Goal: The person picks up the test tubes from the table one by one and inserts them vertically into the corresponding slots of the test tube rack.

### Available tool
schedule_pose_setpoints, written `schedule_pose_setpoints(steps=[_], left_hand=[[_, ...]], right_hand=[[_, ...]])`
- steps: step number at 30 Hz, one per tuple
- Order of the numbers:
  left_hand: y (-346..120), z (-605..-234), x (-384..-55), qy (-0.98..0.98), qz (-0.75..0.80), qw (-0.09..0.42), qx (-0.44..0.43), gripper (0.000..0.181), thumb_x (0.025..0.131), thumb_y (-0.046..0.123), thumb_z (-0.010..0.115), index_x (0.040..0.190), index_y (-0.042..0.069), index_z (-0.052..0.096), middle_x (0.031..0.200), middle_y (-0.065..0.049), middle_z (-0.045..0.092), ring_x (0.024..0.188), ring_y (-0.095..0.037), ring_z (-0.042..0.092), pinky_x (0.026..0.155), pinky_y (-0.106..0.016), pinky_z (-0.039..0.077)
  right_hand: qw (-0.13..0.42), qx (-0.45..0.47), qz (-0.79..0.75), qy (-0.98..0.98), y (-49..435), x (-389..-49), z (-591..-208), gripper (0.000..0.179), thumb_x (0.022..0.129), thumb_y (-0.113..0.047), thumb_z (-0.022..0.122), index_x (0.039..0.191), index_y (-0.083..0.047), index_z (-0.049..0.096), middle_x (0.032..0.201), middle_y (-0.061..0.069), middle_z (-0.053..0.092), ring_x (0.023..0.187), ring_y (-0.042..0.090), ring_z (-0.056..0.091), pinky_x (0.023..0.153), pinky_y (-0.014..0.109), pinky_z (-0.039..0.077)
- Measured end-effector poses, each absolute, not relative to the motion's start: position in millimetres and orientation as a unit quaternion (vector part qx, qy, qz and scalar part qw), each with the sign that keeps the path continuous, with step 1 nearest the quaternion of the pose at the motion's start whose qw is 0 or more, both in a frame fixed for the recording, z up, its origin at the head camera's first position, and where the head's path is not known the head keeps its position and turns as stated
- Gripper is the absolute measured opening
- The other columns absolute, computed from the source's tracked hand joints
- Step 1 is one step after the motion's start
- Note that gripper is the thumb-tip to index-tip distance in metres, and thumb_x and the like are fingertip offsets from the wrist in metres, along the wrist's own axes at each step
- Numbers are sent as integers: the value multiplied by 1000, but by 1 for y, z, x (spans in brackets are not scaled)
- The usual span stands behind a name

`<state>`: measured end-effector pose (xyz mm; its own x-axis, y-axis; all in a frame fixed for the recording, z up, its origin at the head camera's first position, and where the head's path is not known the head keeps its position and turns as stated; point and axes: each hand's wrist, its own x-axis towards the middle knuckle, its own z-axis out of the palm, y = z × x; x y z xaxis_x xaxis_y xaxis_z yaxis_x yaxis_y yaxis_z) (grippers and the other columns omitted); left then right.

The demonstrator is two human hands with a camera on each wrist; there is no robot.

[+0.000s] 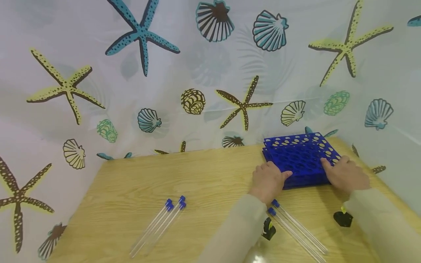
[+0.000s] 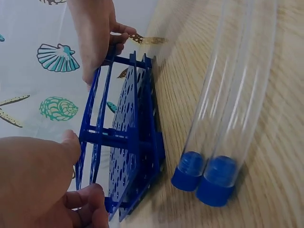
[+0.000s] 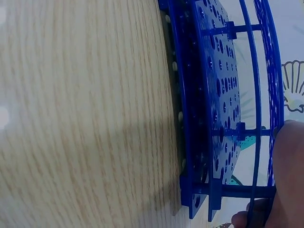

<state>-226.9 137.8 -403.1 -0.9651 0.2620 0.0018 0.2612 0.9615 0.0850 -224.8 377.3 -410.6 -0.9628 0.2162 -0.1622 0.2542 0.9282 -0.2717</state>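
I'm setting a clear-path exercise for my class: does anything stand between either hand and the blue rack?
Nothing visible does: the left hand and right hand grip opposite ends of the blue rack. Two blue-capped tubes lie nearby on the person's side of it, not in between.

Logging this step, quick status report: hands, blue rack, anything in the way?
Left hand, right hand: gripping blue rack. Rack at table's right rear. Two capped tubes just in front, possible obstacle.
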Motion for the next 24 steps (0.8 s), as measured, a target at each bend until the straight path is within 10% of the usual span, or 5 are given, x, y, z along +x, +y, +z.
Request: schedule_pose_setpoints(steps=[24], left_hand=[[116,-393,-230,986,80,75,126,52,100,56,39,109,10,63,100,-1,72,89,-18,63,82,-30,51]], right_hand=[[56,40,-149,986,366,-219,-411,103,99,-68,19,128,30,23,107,51,53,82,55,62,57,50,48]])
